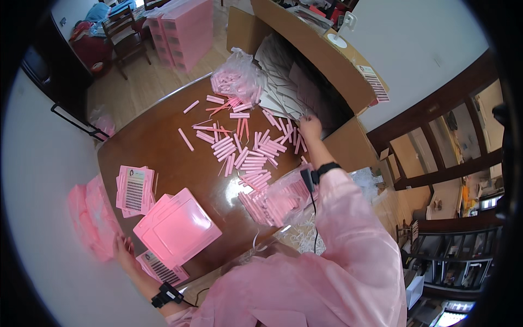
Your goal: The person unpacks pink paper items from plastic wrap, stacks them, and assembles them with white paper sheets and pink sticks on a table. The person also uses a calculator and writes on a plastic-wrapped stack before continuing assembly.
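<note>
My right hand [311, 128] reaches to the mouth of a large cardboard box [327, 65], its fingers closed at the edge of the white cards [278, 76] heaped inside. The fingertips are partly hidden there. My left hand [124, 252] is low at the table's left edge, fingers extended, beside a pink plastic bag [92, 220]. Just right of it lie stacked pink plastic trays [180, 226] and a pink lash card pack [162, 268]. Another stack of lash packs [134, 191] sits farther up. Many pink tubes [253, 161] are scattered across the table's middle.
The brown table [163, 147] also bears a clear bag of pink tubes [237, 82] at the far side and an open bag of pink tubes [275, 201] near my body. Pink drawer units [188, 32] and a chair [122, 38] stand beyond. A white stand [340, 37] rests on the box.
</note>
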The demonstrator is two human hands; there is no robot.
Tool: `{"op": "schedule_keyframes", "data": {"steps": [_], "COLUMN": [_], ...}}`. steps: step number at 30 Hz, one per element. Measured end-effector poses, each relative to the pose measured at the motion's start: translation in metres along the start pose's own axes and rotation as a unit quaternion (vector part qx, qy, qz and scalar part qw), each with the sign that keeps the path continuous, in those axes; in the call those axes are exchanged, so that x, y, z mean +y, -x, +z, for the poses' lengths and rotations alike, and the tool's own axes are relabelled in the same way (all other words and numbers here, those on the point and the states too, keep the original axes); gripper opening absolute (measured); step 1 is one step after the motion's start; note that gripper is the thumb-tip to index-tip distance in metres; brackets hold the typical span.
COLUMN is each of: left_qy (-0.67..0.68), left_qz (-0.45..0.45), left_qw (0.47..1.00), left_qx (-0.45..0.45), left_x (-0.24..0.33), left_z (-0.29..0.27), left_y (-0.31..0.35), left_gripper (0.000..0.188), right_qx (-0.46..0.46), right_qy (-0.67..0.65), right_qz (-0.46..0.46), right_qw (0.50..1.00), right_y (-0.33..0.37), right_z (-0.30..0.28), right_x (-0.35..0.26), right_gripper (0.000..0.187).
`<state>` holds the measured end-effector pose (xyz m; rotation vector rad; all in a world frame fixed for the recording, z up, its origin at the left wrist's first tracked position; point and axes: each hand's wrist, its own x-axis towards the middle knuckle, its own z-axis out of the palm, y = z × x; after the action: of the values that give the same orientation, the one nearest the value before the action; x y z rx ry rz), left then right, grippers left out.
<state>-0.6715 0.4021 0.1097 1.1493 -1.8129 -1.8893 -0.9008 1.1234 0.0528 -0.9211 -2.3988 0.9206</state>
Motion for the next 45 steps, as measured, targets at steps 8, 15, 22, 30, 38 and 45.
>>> {"op": "schedule_keyframes", "data": {"steps": [8,15,22,30,38,45], "left_qy": [0.034,0.014,0.027,0.015,0.010,-0.007], "left_qz": [0.028,0.040,0.033,0.011,-0.019,-0.014], "left_qw": [0.999,0.999,0.996,0.998,0.995,0.997], "left_qx": [0.033,0.026,0.079,0.064,0.100,0.082], "left_x": [-0.001,-0.027,-0.022,-0.042,-0.060,-0.061], "left_z": [0.035,0.021,0.014,-0.001,-0.016,-0.007], "left_y": [0.078,0.095,0.088,0.072,0.065,0.062], "left_gripper": [0.034,0.031,0.034,0.035,0.033,0.032], "right_qx": [0.038,-0.039,-0.140,-0.155,-0.021,-0.034], "right_qy": [0.431,0.458,0.468,0.598,0.524,0.571], "right_qz": [-0.056,-0.028,0.032,-0.038,-0.067,-0.050], "right_qw": [0.900,0.887,0.872,0.785,0.849,0.819], "right_y": [-0.143,-0.164,-0.169,-0.199,-0.175,-0.156], "right_z": [-0.009,-0.012,-0.036,-0.041,-0.043,-0.021], "right_x": [0.036,0.043,0.028,0.070,0.037,0.019], "right_gripper": [0.099,0.100,0.092,0.059,0.024,0.019]}}
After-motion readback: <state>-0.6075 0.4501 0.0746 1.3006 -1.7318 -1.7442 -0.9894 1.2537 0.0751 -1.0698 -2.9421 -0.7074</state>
